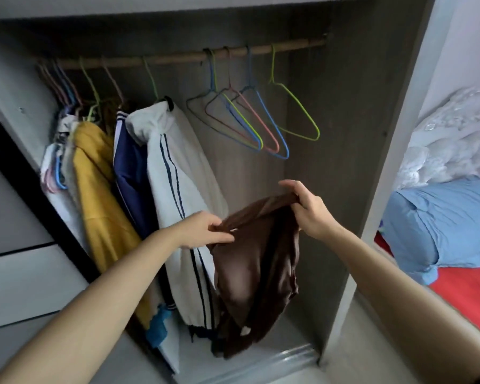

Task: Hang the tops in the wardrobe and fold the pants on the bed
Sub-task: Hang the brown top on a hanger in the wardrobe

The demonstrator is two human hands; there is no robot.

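Count: two hands, one brown top (257, 273), one rod (178, 58). We see at least five empty wire hangers (254, 120) bunched centre-right on the rod. At least four garments hang at left: whitish (53, 164), yellow (94, 176), navy (130, 176) and striped white (178, 176). We can't split the far-left bundle further.

The brown top hangs at lower centre, inside the wardrobe opening and below the empty hangers. Left hand (208, 231) pinches its upper left edge between thumb and curled fingers. Right hand (308, 209), higher, grips the bunched upper right edge with fingers curled round the cloth. The cloth spans hand to hand and drops below both.

Edges: the top's left side lies against the striped white garment. Its right side stands apart from the wardrobe's right wall (322, 162). We have open room from the hands up to the hangers. The bed (455, 300) is at far right, with blue cloth (441, 225) and white bedding (449, 139) on it.
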